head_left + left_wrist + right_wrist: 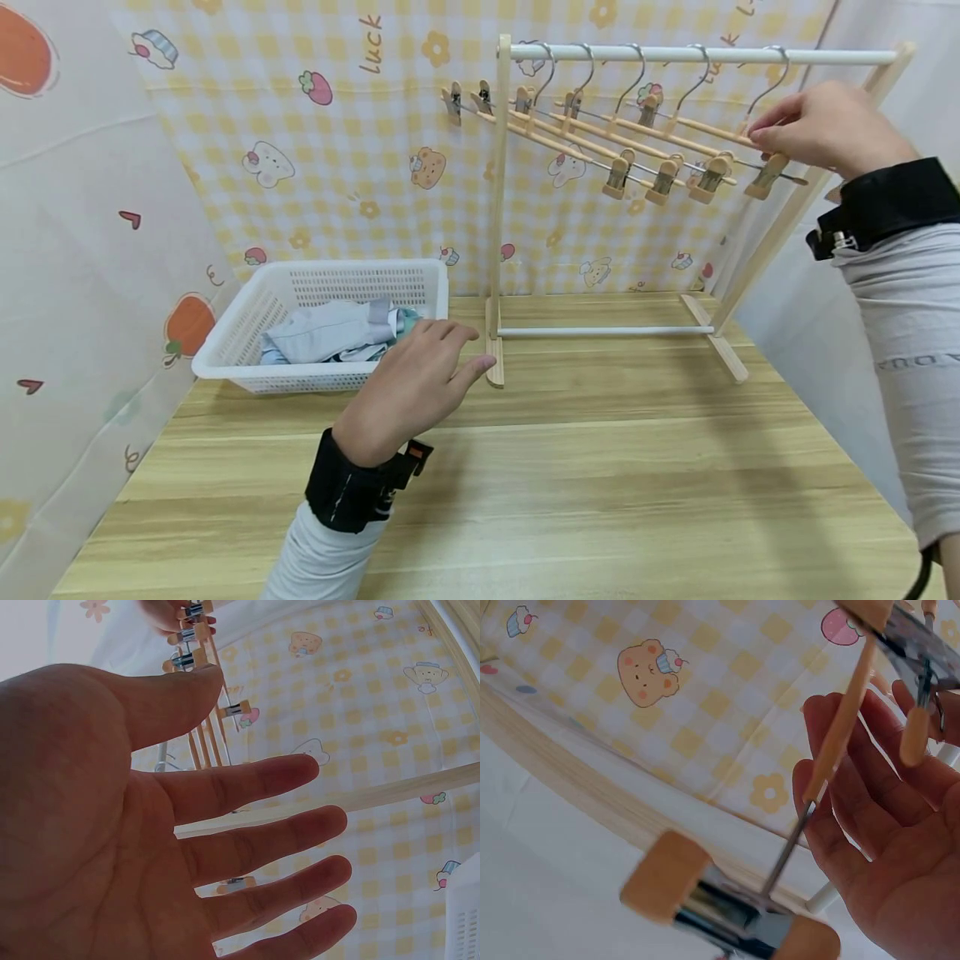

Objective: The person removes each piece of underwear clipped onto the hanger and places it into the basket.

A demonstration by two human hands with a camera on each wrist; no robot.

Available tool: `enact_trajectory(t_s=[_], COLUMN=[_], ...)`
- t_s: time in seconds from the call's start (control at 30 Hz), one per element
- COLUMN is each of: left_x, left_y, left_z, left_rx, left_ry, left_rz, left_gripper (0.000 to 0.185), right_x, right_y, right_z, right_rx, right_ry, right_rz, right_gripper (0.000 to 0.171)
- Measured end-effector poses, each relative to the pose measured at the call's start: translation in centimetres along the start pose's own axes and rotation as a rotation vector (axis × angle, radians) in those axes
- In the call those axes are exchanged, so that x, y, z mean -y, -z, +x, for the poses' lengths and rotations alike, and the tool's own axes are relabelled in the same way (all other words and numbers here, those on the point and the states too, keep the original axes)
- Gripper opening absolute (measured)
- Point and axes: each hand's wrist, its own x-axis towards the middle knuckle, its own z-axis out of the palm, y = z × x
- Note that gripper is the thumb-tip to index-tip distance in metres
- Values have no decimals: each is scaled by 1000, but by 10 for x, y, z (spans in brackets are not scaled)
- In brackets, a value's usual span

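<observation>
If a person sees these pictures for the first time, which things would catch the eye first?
Probably the wooden rack at the back of the table, with a row of wooden clip hangers on its white rail. The right hand reaches up to the rightmost hanger, fingers touching it. At the left stands a white basket with folded light blue clothes, and the left hand hovers open just beside it.
</observation>
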Motion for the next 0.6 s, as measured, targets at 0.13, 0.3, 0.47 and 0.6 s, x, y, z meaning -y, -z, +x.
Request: enact_trajectory(t_s=[0.13,0.3,0.47,0.6], left_x=[-1,-1,-1,-1], left_y=[0,2,1,1], left_z=[0,0,1,1], left_rx=[2,0,-8,-8], left_ry=[1,8,6,11], left_rz=[1,5,5,1], left_gripper=[49,50,51,52], right_x=[-2,3,17,32], right_y=[3,5,5,1], right_z=[-5,-22,-44,-64], right_rx=[-40,-134,-241,-307], right_ry=[3,-29,-24,-20], right_rz=[-30,-9,36,61], right_gripper=[54,54,54,58])
